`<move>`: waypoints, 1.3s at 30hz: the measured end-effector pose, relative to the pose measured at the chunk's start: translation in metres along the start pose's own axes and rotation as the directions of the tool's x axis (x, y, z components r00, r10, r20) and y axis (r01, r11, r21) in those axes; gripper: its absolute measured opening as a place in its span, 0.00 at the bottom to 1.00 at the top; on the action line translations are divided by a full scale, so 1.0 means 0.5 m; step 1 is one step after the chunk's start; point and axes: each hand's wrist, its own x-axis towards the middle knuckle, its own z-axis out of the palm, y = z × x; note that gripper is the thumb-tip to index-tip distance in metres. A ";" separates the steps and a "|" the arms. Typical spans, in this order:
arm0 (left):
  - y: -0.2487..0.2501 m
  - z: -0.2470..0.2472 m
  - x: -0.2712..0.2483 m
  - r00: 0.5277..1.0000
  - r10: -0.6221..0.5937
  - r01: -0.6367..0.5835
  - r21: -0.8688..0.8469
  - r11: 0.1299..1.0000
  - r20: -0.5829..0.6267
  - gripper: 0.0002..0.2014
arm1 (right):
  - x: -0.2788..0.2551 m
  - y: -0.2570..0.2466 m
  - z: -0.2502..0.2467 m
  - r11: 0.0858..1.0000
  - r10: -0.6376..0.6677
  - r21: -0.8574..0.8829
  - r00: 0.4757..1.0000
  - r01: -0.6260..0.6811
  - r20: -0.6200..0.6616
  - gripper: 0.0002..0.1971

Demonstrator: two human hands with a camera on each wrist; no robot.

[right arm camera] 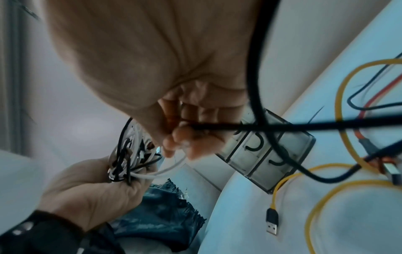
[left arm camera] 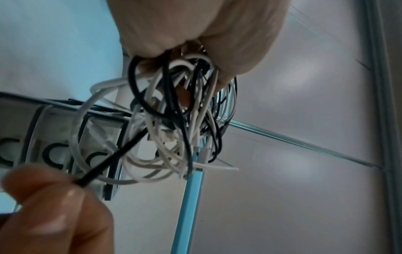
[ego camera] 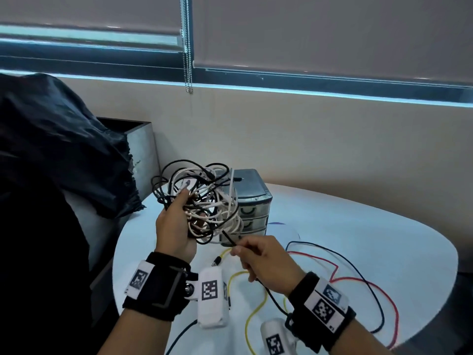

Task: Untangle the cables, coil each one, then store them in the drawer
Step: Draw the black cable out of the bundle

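one knotted bundle of black and white cables (ego camera: 208, 201) sits gripped in the left hand (ego camera: 174, 226). the right hand (ego camera: 261, 260) pinches a black cable (ego camera: 229, 238) running out of it. behind, a small drawer unit (ego camera: 252, 196) stands near the table's (ego camera: 358, 226) far edge, yellow cable (ego camera: 252, 313) loose in front.

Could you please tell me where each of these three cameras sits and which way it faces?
Head: on the head, looking down at table, both hands, wristbands.
Left wrist: looks along left hand into cable tangle; right fingertips show.
Right wrist: looks along right hand pinching black cable.
Wrist views share the drawer unit.
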 end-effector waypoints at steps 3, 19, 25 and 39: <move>-0.003 0.006 -0.001 1.000 -0.019 0.019 -0.020 1.000 0.013 0.16 | -0.004 -0.011 -0.004 0.998 -0.062 0.028 0.997 0.063 -0.040 0.11; 0.088 -0.047 0.050 0.995 0.102 -0.103 -0.091 0.990 -0.021 0.23 | -0.059 0.037 -0.106 0.964 -0.178 -0.226 0.971 0.140 -0.160 0.11; 0.087 -0.051 0.038 0.996 0.077 -0.083 -0.151 0.985 -0.047 0.25 | -0.077 0.030 -0.132 0.974 -0.095 -0.213 0.991 0.074 -0.090 0.10; -0.029 0.016 -0.020 0.994 -0.102 0.104 0.037 0.994 -0.047 0.18 | -0.022 -0.059 -0.027 0.967 -0.199 -0.191 0.967 0.168 -0.161 0.13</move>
